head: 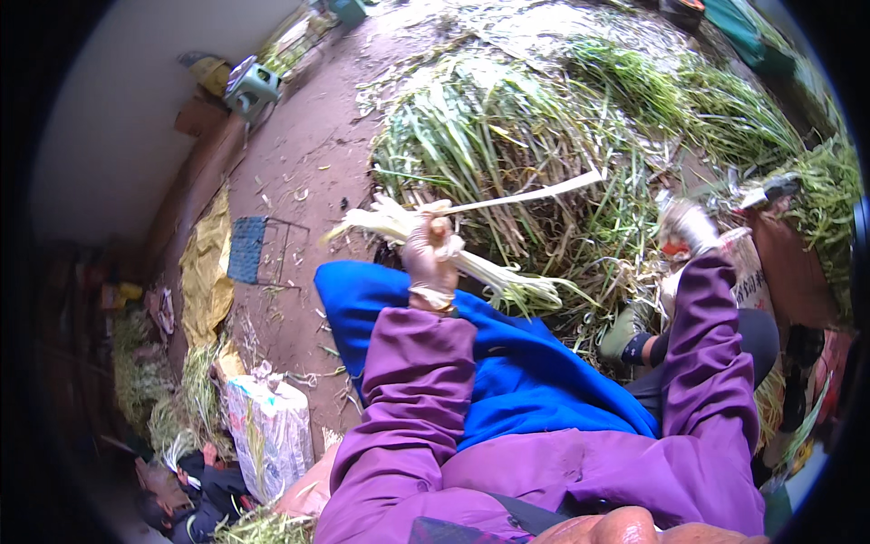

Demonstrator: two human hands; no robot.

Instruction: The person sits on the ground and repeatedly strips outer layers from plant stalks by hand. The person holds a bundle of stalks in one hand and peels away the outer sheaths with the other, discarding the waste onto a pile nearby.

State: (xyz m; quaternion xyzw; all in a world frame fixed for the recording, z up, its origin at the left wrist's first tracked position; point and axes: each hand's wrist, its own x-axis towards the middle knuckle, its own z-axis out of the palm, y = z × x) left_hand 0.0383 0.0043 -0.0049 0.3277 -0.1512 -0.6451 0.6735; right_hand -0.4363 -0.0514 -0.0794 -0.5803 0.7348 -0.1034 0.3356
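My left hand [432,262], in a thin glove, is closed around a bundle of pale peeled stalks [499,272] above the blue cloth [530,381] on my lap. One long pale strip [537,195] sticks out of it towards the right. My right hand [688,228] is blurred and appears gloved too; something red shows at its fingers, but what it holds I cannot tell. Beyond both hands lies a large heap of green leafy stalks [476,129] with roots and dry peelings. A printed sack [747,272] stands beside my right wrist.
On the brown floor at the left are a low stool with a blue woven seat [247,250], a yellow sack [206,272] and a wrapped bale [272,428]. Another person [204,483] works at the lower left. A green plastic stool [253,88] stands by the wall.
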